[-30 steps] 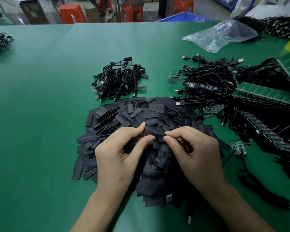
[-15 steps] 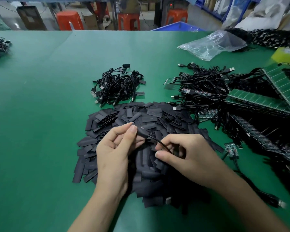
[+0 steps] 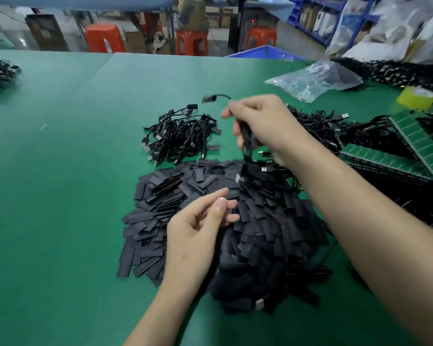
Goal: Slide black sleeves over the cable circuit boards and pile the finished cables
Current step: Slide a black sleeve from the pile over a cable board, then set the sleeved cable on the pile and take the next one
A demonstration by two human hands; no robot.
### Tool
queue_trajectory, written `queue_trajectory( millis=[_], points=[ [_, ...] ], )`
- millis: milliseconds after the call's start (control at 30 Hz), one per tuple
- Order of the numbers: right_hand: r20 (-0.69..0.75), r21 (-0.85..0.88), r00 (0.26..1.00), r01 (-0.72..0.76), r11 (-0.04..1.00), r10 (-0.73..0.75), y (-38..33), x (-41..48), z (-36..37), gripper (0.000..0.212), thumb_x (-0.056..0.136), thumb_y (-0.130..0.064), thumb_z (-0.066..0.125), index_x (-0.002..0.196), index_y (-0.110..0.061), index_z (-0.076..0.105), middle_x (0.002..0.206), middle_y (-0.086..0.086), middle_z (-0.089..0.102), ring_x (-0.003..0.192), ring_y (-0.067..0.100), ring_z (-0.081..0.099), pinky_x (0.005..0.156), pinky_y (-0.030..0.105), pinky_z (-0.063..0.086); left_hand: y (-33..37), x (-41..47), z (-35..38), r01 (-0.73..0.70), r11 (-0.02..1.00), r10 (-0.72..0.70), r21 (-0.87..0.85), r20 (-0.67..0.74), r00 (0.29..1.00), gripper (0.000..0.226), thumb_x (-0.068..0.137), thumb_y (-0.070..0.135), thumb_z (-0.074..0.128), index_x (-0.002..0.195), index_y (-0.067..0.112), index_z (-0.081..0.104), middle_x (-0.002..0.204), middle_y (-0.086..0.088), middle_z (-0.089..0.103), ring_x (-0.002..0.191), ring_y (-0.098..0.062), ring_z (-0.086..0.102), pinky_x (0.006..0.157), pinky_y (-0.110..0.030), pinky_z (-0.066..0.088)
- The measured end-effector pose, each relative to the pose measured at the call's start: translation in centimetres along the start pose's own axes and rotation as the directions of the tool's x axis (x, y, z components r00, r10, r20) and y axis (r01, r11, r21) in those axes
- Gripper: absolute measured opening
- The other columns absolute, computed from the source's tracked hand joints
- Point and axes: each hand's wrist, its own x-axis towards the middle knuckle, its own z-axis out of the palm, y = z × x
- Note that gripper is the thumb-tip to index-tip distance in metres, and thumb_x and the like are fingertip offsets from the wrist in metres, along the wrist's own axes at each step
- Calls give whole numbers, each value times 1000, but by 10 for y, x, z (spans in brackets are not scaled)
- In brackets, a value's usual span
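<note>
Bare green mat left; sleeve heap, cable pile, boards crowding centre-right.

Even overhead light, soft shadows on the counter; right hand and its cable motion-blurred; edges bowed, wide-angle.
</note>
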Motion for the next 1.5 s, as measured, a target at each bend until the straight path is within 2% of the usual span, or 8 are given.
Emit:
queue_trajectory(
  millis=[100, 233, 433, 567, 700, 967, 1267, 1500],
  points=[
    [-44, -60, 997, -67, 996, 64, -14, 67, 26, 27, 105, -30, 56, 108, -7, 71, 75, 2, 68, 54, 11, 61, 52, 22, 46, -2, -1, 0, -55, 992, 50, 110, 52, 997, 19, 97, 32, 67, 110, 28, 80, 99, 3, 80, 87, -17, 78, 81, -22, 59],
    [28, -307, 986, -149, 940, 166, -20, 106, 48, 56, 101, -47, 57, 136, -3, 54, 121, 7, 65, 104, 19, 65, 86, 36, 56, -2, -3, 0, -98, 978, 82, 186, 89, 993, 25, 93, 40, 63, 109, 32, 79, 97, 9, 80, 86, -13, 78, 79, -18, 58],
    [-103, -300, 994, 14, 954, -47, 17, 37, 13, 29, 102, -41, 57, 112, -17, 71, 110, -3, 73, 106, 15, 68, 93, 35, 53, 0, -1, -2, -113, 975, 96, 189, 95, 991, 22, 96, 38, 62, 109, 31, 79, 97, 10, 80, 86, -12, 78, 79, -20, 59],
    [-222, -385, 975, -66, 921, -23, 56, -46, -39, 20, 100, -40, 59, 99, -26, 73, 96, -10, 74, 94, 10, 68, 85, 35, 54, 1, -1, -3, -130, 968, 110, 216, 102, 989, 18, 100, 26, 62, 108, 29, 79, 96, 10, 80, 85, -12, 78, 77, -17, 57],
    [-231, -590, 972, -184, 786, 54, 88, -116, -77, 8, 99, -30, 63, 97, -34, 70, 95, -19, 69, 81, -9, 58, 69, 15, 40, 1, -4, 2, -160, 952, 129, 263, 129, 983, 17, 101, 20, 63, 105, 26, 79, 93, 11, 80, 82, -9, 77, 76, -14, 56],
    [-177, -859, 961, -256, 444, 212, 121, -165, -89, 50, 102, -25, 60, 149, -14, 47, 142, 6, 55, 134, 26, 48, 111, 39, 40, -3, -12, 6, -240, 901, 160, 362, 235, 959, 18, 100, 15, 64, 102, 21, 81, 92, 11, 80, 82, -10, 77, 76, -18, 58],
    [-260, -892, 945, -314, 325, 197, 126, -167, -88, 29, 103, -26, 58, 128, -12, 60, 117, 5, 56, 110, 26, 58, 85, 38, 54, -4, -16, 9, -251, 890, 157, 381, 261, 953, 18, 99, 23, 63, 100, 21, 81, 92, 9, 80, 83, -12, 77, 80, -31, 62],
    [-317, -757, 938, -339, 558, 140, 98, -177, -87, 17, 98, -16, 65, 107, -25, 55, 84, -5, 61, 72, 15, 59, 64, 39, 49, -4, -15, 9, -235, 899, 141, 371, 263, 955, 17, 101, 21, 64, 99, 20, 81, 93, 6, 80, 84, -15, 77, 79, -35, 63]
  ],
)
